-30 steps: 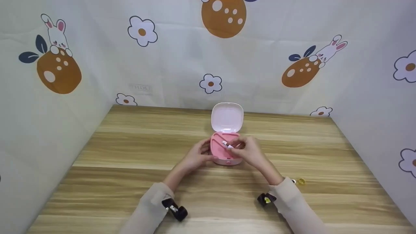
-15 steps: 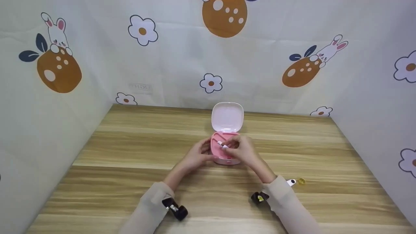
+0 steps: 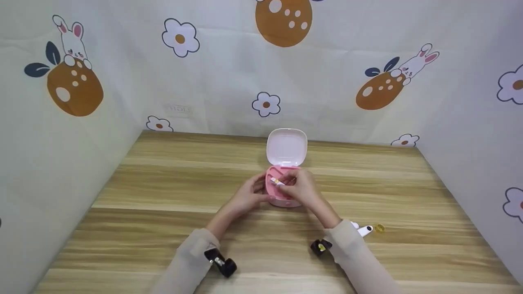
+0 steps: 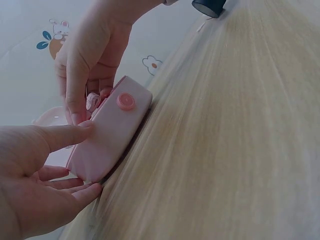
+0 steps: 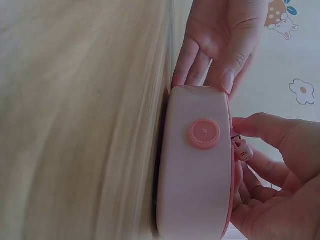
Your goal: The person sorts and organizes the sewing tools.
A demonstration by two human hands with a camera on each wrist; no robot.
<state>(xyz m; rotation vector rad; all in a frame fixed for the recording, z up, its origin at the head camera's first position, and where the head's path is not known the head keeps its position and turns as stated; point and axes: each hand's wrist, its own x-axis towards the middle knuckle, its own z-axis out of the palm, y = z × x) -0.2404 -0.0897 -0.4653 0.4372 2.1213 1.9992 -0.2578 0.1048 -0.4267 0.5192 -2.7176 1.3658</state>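
A small pink box [image 3: 282, 203] sits on the table, its pale lid [image 3: 287, 147] raised at the back. Diagonal grooves run across its pink inner tray [image 3: 273, 191]. My left hand [image 3: 247, 192] holds the box's left side, thumb near the front rim and fingers along the side wall, as the left wrist view shows. Over the tray, my right hand [image 3: 305, 188] pinches a small white printed piece [image 3: 276, 182] between thumb and fingers. In the right wrist view this piece [image 5: 243, 151] is close to the tray surface; whether it touches is unclear. A round pink button [image 5: 205, 133] marks the box front.
By the right sleeve lie a white elongated item [image 3: 365, 231] with a dark spot at its end, another white thing [image 3: 354, 224] partly hidden, and a yellow ring-like piece [image 3: 380, 228]. A printed cloth wall [image 3: 220, 81] stands behind the wooden table [image 3: 171, 175].
My right hand has shifted left over the tray with the white piece. The white items near the right sleeve have become more visible. The left hand and box have stayed put.
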